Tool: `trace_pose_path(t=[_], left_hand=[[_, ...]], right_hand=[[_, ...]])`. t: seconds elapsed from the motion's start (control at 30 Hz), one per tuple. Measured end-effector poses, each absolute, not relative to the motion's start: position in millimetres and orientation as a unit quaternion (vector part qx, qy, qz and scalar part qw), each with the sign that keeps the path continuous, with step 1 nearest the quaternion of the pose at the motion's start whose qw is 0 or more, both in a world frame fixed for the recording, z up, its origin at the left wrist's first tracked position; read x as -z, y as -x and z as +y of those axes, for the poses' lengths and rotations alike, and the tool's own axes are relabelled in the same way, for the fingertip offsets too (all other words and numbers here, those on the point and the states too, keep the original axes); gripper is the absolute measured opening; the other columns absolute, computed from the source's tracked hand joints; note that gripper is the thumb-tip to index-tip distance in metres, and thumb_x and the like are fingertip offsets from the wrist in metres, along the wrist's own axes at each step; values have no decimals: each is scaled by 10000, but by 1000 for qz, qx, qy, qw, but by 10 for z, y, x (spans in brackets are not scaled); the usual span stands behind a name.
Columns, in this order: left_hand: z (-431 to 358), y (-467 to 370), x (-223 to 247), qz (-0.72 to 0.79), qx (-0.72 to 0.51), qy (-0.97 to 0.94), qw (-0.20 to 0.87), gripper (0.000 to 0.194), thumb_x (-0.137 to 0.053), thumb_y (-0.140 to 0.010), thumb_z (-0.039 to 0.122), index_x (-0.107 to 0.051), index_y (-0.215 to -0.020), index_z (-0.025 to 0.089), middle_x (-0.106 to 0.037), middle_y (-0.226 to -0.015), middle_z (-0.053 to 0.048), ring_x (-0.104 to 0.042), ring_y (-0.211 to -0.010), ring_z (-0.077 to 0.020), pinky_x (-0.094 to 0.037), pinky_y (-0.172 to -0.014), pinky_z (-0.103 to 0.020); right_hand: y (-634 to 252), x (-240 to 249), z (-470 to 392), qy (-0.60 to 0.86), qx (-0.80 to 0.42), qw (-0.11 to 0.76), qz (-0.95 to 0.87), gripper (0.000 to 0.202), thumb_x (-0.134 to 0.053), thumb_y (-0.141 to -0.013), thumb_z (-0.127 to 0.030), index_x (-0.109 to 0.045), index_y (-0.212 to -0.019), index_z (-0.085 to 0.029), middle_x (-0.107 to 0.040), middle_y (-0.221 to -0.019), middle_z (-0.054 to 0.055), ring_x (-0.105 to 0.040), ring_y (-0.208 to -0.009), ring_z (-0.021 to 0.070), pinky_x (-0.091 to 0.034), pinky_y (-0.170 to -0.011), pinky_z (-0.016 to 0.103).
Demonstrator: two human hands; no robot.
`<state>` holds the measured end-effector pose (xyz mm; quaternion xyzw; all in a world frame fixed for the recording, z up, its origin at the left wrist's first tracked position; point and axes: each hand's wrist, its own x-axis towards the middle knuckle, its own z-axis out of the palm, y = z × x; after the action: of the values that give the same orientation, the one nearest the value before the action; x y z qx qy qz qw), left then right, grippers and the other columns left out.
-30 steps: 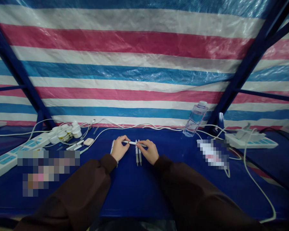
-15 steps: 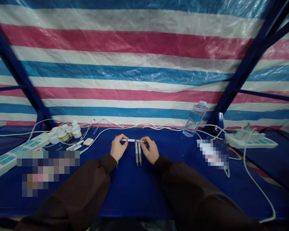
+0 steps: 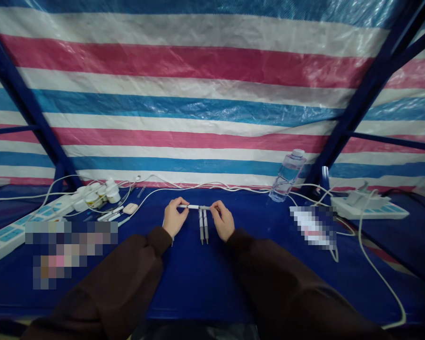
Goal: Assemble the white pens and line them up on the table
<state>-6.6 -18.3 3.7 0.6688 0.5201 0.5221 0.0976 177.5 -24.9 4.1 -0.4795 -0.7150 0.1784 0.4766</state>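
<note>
A slim white and grey pen (image 3: 194, 207) lies crosswise between my hands, level from left to right. My left hand (image 3: 174, 217) pinches its left end between thumb and fingers. At the other end, my right hand (image 3: 223, 220) has its fingertips closed on the grey tip part. Just below, two similar pens, a left one (image 3: 201, 226) and a right one (image 3: 206, 226), lie side by side on the blue table (image 3: 198, 278), pointing toward me. Their upper ends come close to the crosswise pen; whether they touch it I cannot tell.
Power strips stand at the left (image 3: 24, 229) and right (image 3: 371, 208). A clear bottle (image 3: 286, 177) stands at the back right. White cables (image 3: 170, 185) run along the back. Several pens (image 3: 109, 214) and a small pale case (image 3: 130, 208) lie left of my hands.
My right hand's fingers have shifted slightly toward the right end of the crosswise pen, showing more of its grey part. My left hand and the two lying pens stay put.
</note>
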Motion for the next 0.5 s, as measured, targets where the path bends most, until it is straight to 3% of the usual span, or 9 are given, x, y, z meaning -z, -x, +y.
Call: trace_pose_path(t=[0.2,0.5], left_hand=[[-197,61,-58,514,-518,-678,84,98,-529,-693,114,-568,-706,203,-613,-740,10,-553,-771,-161,-407,-753,-287],[-190,63,-45,522,-522,-669,87,84,-528,-696,125,-549,-706,205,-611,-748,9,-554,-770,-160,-411,-749,-284]], right_hand=[[-1780,-22,-227,513,-175,443,-714,474,-276,-899,-471,-368,-518,-204,-386,-461,-29,-392,-461,115,-243,-505,250],[-1803,-17,-262,478,-217,487,-698,255,-329,-878,-351,-420,-683,-215,-419,-557,-50,-405,-517,115,-281,-537,229]])
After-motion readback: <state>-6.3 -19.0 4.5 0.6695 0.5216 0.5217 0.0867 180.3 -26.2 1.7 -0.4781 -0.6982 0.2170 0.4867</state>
